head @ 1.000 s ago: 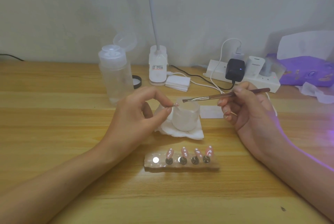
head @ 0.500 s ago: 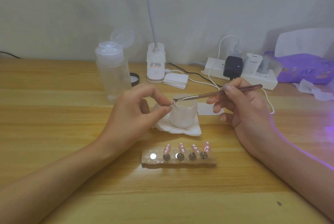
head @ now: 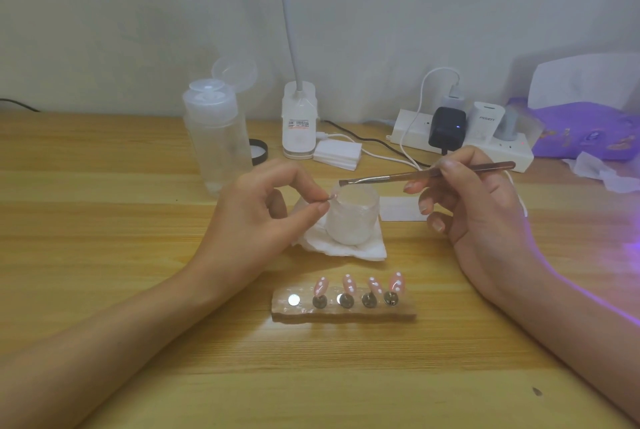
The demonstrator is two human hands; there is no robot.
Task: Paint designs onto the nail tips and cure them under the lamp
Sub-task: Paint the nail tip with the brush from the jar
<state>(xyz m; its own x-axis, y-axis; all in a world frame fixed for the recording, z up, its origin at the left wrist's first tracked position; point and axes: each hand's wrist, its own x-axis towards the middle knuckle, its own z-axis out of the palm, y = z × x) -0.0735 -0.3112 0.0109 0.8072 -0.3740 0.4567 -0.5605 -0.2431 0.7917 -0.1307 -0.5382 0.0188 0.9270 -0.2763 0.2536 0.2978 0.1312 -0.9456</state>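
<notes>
My left hand (head: pixel 263 210) pinches a small nail tip (head: pixel 331 197) between thumb and forefinger, held over the rim of a frosted white cup (head: pixel 353 217). My right hand (head: pixel 474 200) grips a thin brush (head: pixel 426 176), its bristle end just above the pinched tip. In front of me lies a holder block (head: pixel 346 312) with several pink nail tips (head: pixel 349 283) dotted white on metal stands; its leftmost stand (head: pixel 294 300) is bare. Purple light (head: pixel 623 255) glows at the right edge; its source is out of view.
The cup stands on a folded white tissue (head: pixel 346 250). Behind are a clear pump bottle (head: pixel 218 138) with its lid open, a white desk lamp base (head: pixel 299 124), a pad stack (head: pixel 337 153), a power strip (head: pixel 464 141) with chargers, and a purple bag (head: pixel 588 131).
The brush tip has moved left to the pinched nail tip over the cup. My left hand has held its place.
</notes>
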